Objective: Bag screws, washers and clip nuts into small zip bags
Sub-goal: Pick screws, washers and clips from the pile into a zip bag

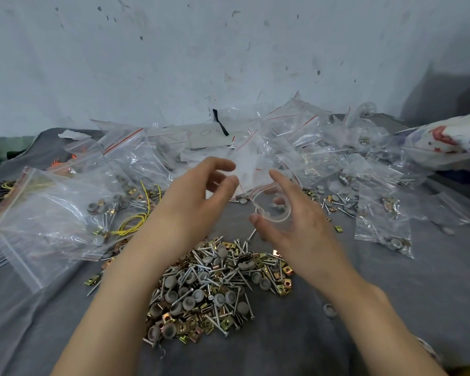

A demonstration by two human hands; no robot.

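By the right hand [288, 221], clear zip bag [248, 165]

Beyond the left hand [198, 194] and right hand [293, 221] rises a pale, scuffed wall [174, 63] flecked with dark marks, shadowed far to their right. Grey cloth [391, 308] covers the surface [38, 335] beneath them.

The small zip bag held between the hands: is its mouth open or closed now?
Open. The mouth of the small zip bag forms a wide round loop at the right hand, its lips clearly apart.

Head-worn camera looks forward and down, close over the pile of screws [215, 289].
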